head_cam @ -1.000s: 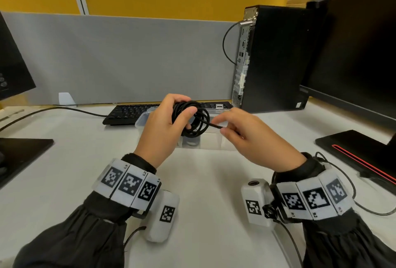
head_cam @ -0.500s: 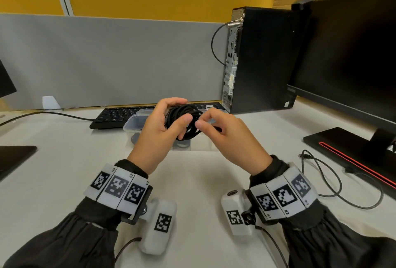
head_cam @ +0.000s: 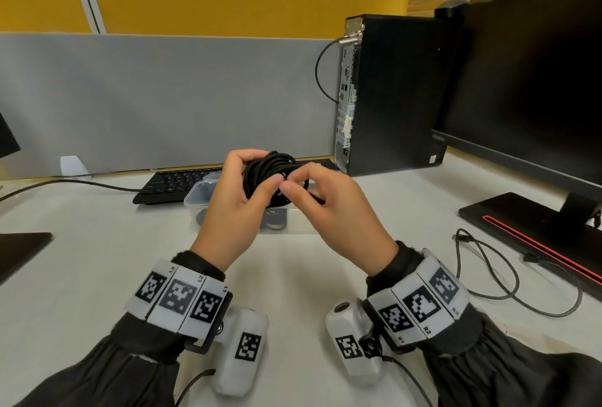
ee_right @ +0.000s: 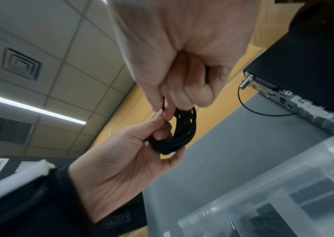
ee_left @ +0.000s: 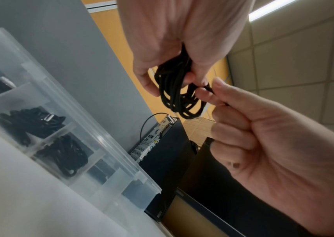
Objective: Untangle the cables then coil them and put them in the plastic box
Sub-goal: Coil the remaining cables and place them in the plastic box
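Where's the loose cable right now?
In the head view the loose cable lies on the desk at the right, beside the monitor base.

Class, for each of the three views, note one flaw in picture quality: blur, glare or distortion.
Head view: wide-angle bending tilts the black computer tower. Left wrist view: the near edge of the clear plastic compartment box is soft, out of focus. Right wrist view: the right hand is motion-blurred; the ceiling light strip glares.

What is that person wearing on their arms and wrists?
Dark gathered sleeves reach both wrists. Each wrist carries a white band of blocks printed with black square codes, plus a white camera pod bearing another code and trailing a thin black cable. The hands are bare.
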A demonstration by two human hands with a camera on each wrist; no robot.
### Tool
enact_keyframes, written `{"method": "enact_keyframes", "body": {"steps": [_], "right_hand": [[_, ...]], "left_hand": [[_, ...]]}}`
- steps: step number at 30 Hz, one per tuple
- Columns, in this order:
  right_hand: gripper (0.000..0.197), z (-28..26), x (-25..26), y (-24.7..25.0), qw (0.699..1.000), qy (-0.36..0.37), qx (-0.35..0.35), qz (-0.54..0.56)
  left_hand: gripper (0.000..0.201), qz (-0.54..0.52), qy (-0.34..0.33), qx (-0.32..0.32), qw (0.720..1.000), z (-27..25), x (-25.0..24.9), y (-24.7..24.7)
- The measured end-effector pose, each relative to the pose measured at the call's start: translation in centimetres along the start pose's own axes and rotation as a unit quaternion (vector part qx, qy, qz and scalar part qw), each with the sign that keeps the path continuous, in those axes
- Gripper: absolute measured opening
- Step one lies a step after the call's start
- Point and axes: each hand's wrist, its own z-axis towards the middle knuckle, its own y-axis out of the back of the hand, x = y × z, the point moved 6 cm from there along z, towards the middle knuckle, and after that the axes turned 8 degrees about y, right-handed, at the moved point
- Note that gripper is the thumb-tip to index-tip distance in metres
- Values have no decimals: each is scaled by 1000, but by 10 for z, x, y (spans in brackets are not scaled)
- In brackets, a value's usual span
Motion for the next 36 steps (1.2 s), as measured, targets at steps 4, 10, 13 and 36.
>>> {"method": "enact_keyframes", "body": {"steps": [4, 10, 13, 36], "right_hand": [[20, -5, -3, 9, 992, -42, 87, 80], [28, 5, -5, 42, 978, 105, 32, -179], [32, 10, -6, 50, 929, 135, -95, -330], [29, 9, -15, 3, 940, -157, -51, 299]], "left_hand": [[17, -36, 40, 5, 999, 3, 9, 7], [11, -104, 88, 61, 989, 3, 10, 2], [15, -216, 117, 106, 964, 1, 9, -3], [17, -116, 88, 39, 989, 0, 13, -5]]}}
